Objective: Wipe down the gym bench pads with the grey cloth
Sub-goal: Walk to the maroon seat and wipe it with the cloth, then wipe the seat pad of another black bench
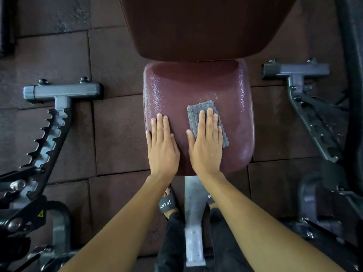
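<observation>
The maroon seat pad (196, 85) of the gym bench lies right below me, shiny and damp-looking near its sides. Above it rises the maroon back pad (202, 26). A folded grey cloth (198, 109) rests on the seat pad right of centre. My right hand (207, 142) lies flat on the cloth, fingers together, covering its lower part. My left hand (162, 142) presses flat on the bare pad near its left edge, holding nothing.
A grey steel bench post (194, 213) runs down between my sandalled feet. A toothed adjustment rack (49, 138) and a T-shaped foot (62, 91) stand on the left, a matching frame (306, 107) on the right. Dark rubber floor tiles (117, 134) surround the bench.
</observation>
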`<state>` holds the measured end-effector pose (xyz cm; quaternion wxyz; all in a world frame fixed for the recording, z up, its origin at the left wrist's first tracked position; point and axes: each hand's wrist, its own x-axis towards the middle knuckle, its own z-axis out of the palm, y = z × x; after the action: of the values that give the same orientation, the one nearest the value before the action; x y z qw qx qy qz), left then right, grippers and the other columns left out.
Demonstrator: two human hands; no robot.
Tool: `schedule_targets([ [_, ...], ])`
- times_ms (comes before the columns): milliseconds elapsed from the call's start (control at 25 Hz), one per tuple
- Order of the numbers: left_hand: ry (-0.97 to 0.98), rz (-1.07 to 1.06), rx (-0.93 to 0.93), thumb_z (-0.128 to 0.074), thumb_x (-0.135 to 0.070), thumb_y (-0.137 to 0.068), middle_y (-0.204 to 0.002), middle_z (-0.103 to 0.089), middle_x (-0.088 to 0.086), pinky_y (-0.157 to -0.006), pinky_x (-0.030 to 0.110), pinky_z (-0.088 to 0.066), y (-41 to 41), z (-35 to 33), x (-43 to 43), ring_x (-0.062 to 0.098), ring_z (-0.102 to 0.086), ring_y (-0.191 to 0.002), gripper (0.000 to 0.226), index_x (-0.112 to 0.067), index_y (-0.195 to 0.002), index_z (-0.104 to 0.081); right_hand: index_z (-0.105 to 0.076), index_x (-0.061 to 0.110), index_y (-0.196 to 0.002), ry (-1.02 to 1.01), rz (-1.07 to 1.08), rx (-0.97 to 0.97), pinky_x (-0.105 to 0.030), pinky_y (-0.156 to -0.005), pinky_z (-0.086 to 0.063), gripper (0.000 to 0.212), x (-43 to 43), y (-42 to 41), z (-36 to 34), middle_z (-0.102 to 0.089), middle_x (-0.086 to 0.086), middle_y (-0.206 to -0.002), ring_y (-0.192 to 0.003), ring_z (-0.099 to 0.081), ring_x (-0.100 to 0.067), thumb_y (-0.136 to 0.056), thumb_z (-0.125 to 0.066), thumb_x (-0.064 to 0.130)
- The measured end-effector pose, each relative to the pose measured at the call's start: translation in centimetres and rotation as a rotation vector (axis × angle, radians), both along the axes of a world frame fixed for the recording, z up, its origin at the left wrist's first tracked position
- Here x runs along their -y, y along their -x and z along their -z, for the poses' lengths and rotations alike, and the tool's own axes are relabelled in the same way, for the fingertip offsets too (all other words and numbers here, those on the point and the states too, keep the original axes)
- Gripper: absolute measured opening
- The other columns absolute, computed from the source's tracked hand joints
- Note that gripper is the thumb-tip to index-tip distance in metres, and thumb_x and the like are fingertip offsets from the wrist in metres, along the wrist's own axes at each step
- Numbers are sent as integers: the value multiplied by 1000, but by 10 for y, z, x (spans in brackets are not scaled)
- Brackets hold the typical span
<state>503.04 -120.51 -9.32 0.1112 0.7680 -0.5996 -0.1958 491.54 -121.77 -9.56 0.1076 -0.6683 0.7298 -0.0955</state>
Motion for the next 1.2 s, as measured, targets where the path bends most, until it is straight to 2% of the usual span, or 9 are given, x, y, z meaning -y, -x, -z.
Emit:
schedule_targets([
  [120, -41, 41, 17, -22, -21, -103, -163, -13, 8, -124, 42, -7, -3, -3, 0, 23, -7, -152, 53, -8, -155, -18, -29, 10, -154, -10, 14, 100, -42, -121, -25, 52, 3, -2, -1, -25, -9, -162, -150, -22, -25, -106, -34, 31],
  [240, -114, 54, 7, -28, -19, -105, -164, -9, 4, -124, 42, -7, -6, -18, 3, 21, -3, -152, 53, -10, -155, -16, -35, 13, -151, -86, 97, 545, -30, -120, -24, 46, 12, 14, -25, -32, -3, -160, -148, -26, -16, -107, -35, 24],
  [320, -161, 38, -5, -28, -20, -105, -164, -11, 2, -124, 42, -8, -8, -40, 3, 20, -4, -152, 52, -12, -155, -19, -43, 20, -147, -241, 227, 865, -19, -110, -32, 41, 21, 33, -56, -46, 3, -150, -139, -40, -11, -106, -38, 24],
  [440, -155, -27, -28, -28, -21, -106, -163, -15, 1, -124, 42, -11, -17, -93, -5, 20, -8, -152, 50, -13, -155, -22, -59, 23, -124, -561, 530, 1443, -38, -96, -48, 25, 30, 47, -108, -65, -3, -118, -111, -61, -23, -104, -45, 28],
  [520, -140, -94, -25, -27, -23, -106, -163, -15, 0, -124, 40, -11, -27, -131, -19, 19, -8, -152, 50, -15, -155, -21, -59, 12, -126, -796, 591, 1626, -44, -82, -51, 36, 27, 43, -144, -65, -13, -109, -94, -63, -28, -100, -49, 36],
  [680, -89, -322, 21, -32, -27, -105, -160, -27, 1, -122, 39, -17, -67, -213, -73, 19, -20, -149, 49, -16, -153, -27, -58, 14, -128, -1102, 283, 1660, -45, -77, -52, 40, 6, -6, -218, -67, -17, -104, -92, -64, -32, -92, -62, 31],
  [880, 27, -690, 85, -44, -24, -102, -143, -52, 6, -113, 42, -34, -118, -301, -187, 24, -45, -133, 43, -11, -142, -46, -54, 17, -124, -1388, -224, 1392, -47, -74, -54, 40, -48, -115, -299, -66, -21, -108, -88, -66, -35, -88, -65, 6],
  [1000, 29, -915, 117, -45, -24, -102, -139, -56, 8, -109, 40, -36, -151, -333, -264, 27, -50, -128, 40, -9, -138, -51, -53, 13, -132, -1495, -444, 1258, -48, -82, -57, 45, -110, -193, -327, -65, -22, -122, -100, -67, -34, -89, -64, 3],
  [1200, -8, -1212, 99, -44, -26, -101, -134, -59, 10, -103, 40, -39, -204, -343, -397, 31, -54, -121, 39, -11, -136, -52, -56, 7, -127, -1652, -667, 1072, -54, -94, -50, 36, -238, -297, -346, -67, -20, -115, -99, -66, -34, -91, -59, 0],
])
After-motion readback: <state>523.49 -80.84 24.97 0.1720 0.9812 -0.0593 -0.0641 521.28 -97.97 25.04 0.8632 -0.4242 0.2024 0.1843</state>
